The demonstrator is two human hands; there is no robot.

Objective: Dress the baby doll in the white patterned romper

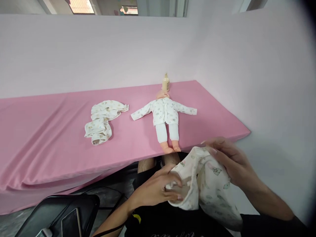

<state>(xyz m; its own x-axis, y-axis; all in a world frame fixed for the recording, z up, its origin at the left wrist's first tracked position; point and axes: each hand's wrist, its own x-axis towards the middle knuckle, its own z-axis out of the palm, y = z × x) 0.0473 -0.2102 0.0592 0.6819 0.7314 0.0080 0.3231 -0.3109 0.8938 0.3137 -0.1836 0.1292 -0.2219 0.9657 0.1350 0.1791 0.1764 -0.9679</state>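
A white baby garment with a small printed pattern (214,184) is held up over my lap, off the table's front edge. My left hand (160,186) grips its open edge on the left, fingers partly inside the cloth. At the upper right of the cloth, my right hand (225,158) pinches the fabric between thumb and fingers. Beyond, a baby doll (161,131) lies on its back, feet toward me. It wears a printed long-sleeved jacket (165,110) with arms spread, and white covering shows on its legs. Which part of the garment I hold is hard to tell.
The table has a pink cloth (61,121). Other printed baby clothes (103,120) lie crumpled left of the doll. A pump bottle (166,83) stands behind its head. A black chair (86,204) with a phone (71,223) is at lower left. Walls border the back and right.
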